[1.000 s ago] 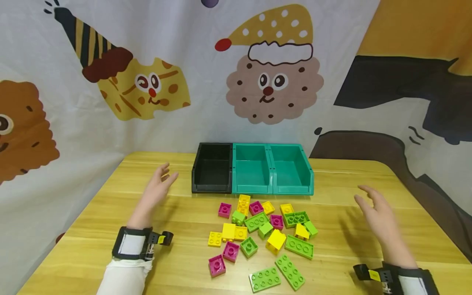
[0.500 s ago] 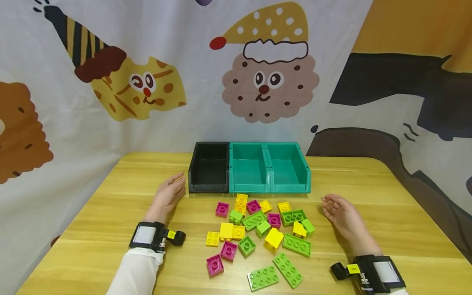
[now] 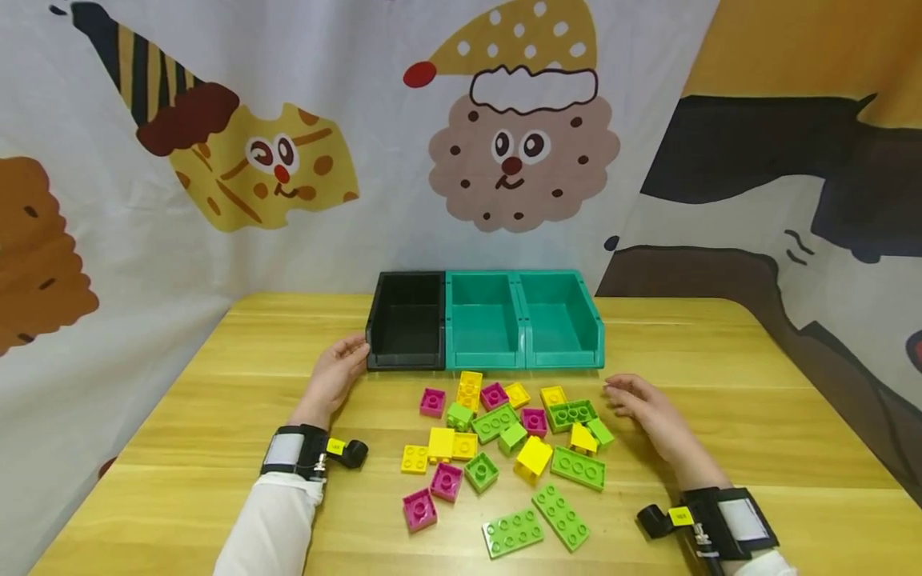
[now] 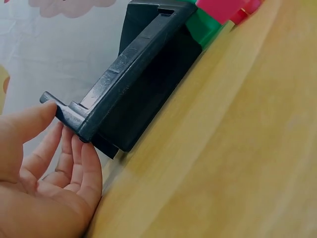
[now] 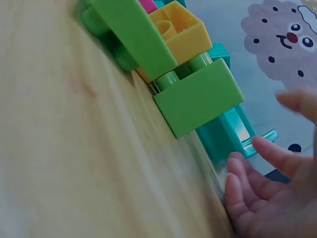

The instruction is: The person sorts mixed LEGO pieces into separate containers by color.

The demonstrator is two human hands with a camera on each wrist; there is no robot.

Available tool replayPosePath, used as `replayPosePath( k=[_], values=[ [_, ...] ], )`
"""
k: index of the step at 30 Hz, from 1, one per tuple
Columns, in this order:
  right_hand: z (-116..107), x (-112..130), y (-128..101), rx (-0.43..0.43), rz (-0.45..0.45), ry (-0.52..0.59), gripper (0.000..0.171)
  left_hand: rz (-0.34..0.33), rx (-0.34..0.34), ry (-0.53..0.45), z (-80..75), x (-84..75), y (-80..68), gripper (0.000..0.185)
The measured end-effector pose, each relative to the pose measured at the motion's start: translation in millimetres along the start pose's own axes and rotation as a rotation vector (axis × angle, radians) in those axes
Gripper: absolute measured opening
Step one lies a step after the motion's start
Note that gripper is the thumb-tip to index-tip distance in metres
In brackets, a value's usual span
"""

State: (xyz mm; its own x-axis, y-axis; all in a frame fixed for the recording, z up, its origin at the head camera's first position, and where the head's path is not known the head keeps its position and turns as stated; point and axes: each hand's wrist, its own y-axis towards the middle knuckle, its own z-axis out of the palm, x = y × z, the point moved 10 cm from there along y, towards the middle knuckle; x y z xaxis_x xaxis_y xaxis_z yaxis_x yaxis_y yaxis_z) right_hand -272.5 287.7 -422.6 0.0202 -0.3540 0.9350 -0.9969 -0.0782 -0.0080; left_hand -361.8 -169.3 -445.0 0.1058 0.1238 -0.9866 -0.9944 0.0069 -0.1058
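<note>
My left hand (image 3: 337,374) lies on the table with its fingertips at the front left corner of the black bin (image 3: 406,320). In the left wrist view the thumb meets the lip of the black bin (image 4: 143,74) and the straight fingers (image 4: 74,163) reach under it. My right hand (image 3: 641,406) rests palm-in on the wood, fingers relaxed and holding nothing, just right of a small green brick (image 3: 600,432). The right wrist view shows that green brick (image 5: 198,96) and a yellow brick (image 5: 178,32) close before the fingers (image 5: 247,198).
Two teal bins (image 3: 484,320) (image 3: 558,320) stand joined to the black one at the back of the wooden table (image 3: 756,376). Several loose yellow, green and pink bricks (image 3: 504,440) lie scattered in front of them. A cartoon-printed cloth hangs behind.
Both hands dropped from the air onto the table and moved inward: the left to the black bin's corner, the right to the right edge of the bricks.
</note>
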Motion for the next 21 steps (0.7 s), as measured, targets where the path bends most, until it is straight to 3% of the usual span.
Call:
replayPosePath(
  k=[3,6,12,21],
  values=[
    [8.4,6.8,-3.3,0.074,-0.034,-0.261,0.050,0.022,-0.010,0.045,-0.3,-1.7,-1.8,0.030],
    [17.6,14.0,-7.6,0.157,-0.115,-0.350,0.061,0.037,-0.022,0.089,0.1,-5.0,-4.6,0.025],
    [27.2,16.0,-14.4,0.238,-0.223,-0.357,0.073,0.047,-0.032,0.125,-0.3,-4.1,-4.9,0.022],
    [31.7,12.2,-17.7,0.311,-0.254,-0.365,0.052,0.040,-0.025,0.125,0.0,-2.0,-3.9,0.022]
  ],
)
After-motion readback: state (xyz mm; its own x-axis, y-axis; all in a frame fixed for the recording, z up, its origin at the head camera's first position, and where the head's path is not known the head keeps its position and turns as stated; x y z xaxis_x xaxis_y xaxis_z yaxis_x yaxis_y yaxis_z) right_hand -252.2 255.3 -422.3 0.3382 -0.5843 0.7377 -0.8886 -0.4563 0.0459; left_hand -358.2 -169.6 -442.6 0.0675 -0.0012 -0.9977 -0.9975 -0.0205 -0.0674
